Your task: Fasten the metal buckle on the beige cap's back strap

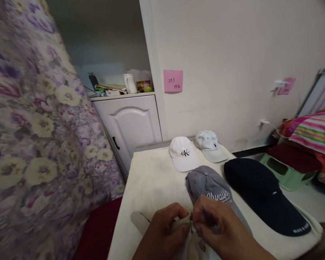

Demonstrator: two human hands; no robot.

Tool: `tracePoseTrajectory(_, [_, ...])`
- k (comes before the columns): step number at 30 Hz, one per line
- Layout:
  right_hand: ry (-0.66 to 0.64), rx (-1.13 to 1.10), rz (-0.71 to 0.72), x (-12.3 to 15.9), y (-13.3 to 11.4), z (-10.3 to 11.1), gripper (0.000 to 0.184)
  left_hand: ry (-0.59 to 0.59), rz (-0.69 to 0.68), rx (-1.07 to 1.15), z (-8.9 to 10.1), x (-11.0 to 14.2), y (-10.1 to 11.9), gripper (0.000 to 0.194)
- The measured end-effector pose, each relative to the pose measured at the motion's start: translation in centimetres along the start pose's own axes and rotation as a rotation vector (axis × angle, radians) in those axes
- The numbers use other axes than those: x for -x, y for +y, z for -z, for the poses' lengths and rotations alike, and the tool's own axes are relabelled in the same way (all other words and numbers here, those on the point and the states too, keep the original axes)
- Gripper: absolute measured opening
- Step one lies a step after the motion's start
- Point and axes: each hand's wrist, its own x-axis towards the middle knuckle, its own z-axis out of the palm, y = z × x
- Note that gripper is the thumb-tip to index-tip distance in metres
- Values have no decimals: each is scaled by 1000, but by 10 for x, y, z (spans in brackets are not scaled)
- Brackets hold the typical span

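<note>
Low in the view, my left hand (165,231) and my right hand (219,227) meet at the near edge of a white table (151,180). Both pinch a pale cap (141,221), whose brim sticks out to the left under my left hand. Just beyond my hands lies a grey cap (208,184) with white lettering. A dark navy cap (262,195) rests to its right. At the far end sit a white cap with a black logo (182,155) and a light cap (209,144).
A floral curtain or cover (29,126) fills the left side. A white cabinet (130,122) with a mug and clutter stands behind. Pink notes are stuck on the wall. Right of the table are a green stool (284,173) and striped bedding (314,133).
</note>
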Motion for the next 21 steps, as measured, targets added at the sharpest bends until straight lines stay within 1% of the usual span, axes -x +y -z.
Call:
tracePoseTrajectory(2, [-9,53,-5,1,0,2,11,-9,-1,4,0,0,0,25])
tracePoseTrajectory(5, [-36,94,25,3,1,6,9,-9,-5,-5,0,0,-4,26])
tracePoseTrajectory(8, [-53,80,47,2,3,8,10,0,-5,-13,0,0,-7,23])
tracePoseTrajectory(11, [-29,60,38,0,3,6,12,-8,-5,10,1,1,-6,22])
tracePoseTrajectory(14, [0,-20,26,-2,0,4,13,-19,-13,54,3,2,-4,23])
tracePoseTrajectory(17, [3,-170,63,-5,-3,6,16,-53,-31,115,5,3,-5,26])
tracePoseTrajectory(21, [-63,-334,124,-8,-5,9,12,-77,-87,175,6,3,-8,25])
